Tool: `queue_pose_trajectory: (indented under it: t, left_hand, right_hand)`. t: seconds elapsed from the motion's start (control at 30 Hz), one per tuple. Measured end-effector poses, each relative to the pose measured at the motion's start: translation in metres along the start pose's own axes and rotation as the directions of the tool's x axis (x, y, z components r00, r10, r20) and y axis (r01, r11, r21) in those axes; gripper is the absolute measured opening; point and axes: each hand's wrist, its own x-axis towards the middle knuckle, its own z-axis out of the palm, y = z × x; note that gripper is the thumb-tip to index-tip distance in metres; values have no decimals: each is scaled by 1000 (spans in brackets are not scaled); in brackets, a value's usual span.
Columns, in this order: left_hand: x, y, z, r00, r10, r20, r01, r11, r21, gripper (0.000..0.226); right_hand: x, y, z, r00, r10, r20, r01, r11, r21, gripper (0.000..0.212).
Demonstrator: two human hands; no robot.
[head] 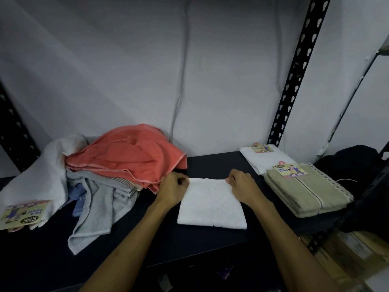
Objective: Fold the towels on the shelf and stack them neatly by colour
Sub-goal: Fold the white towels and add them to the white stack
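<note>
White towel [211, 204], folded to a flat rectangle, lying at centre frame on the dark shelf [126, 245], pinched at its two far corners: left hand [173, 186] with fingers curled on the far-left corner, right hand [242, 183] with fingers curled on the far-right corner, both forearms reaching in from the bottom of the frame. Heaped at left of centre, an unfolded coral towel [130, 152] over crumpled grey towels [94, 207], with a loose white towel [42, 178] and its card label [23, 214] toward the lower-left edge. Stacked at right, folded beige towels [309, 192] nearer the camera, and behind them toward the upper right a folded white stack [265, 158], each under a printed tag. Judged by the look of the cloth: light, soft terry, limp rather than stiff, likely to sag and lose its fold if lifted by one corner alone; not fragile, not slippery on the dark surface. Best taken at both far corners together, as here, or slid under flat with open palms to keep the layers square on the way to the white stack at right. Edges likely to creep out of line unless smoothed down after landing
</note>
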Motion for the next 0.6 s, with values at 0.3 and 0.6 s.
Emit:
queue_pose_trajectory:
  t: [0.3, 0.6]
  left_hand:
    - [-3, 4, -3, 998, -60, -6, 60, 996, -62, 14]
    - [-12, 17, -8, 994, -105, 41, 107, 993, -51, 17]
  right_hand:
    - [-5, 2, -3, 999, 2, 43, -5, 998, 69, 22]
    - [-14, -6, -12, 999, 37, 27, -41, 982, 183, 18]
